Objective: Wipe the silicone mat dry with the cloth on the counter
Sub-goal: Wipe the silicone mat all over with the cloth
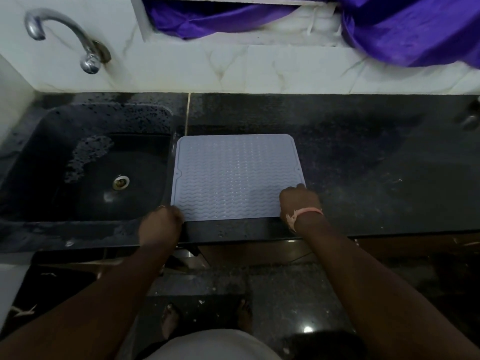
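A pale blue-grey silicone mat with a wavy ribbed surface lies flat on the black granite counter, just right of the sink. My left hand pinches the mat's near left corner. My right hand, with an orange thread round the wrist, grips the mat's near right corner. No wiping cloth shows on the counter in this view.
A black sink with a metal drain lies left of the mat, and a chrome tap juts from the white tiled wall above it. Purple fabric hangs at the window ledge. A metal object sits at the far right edge.
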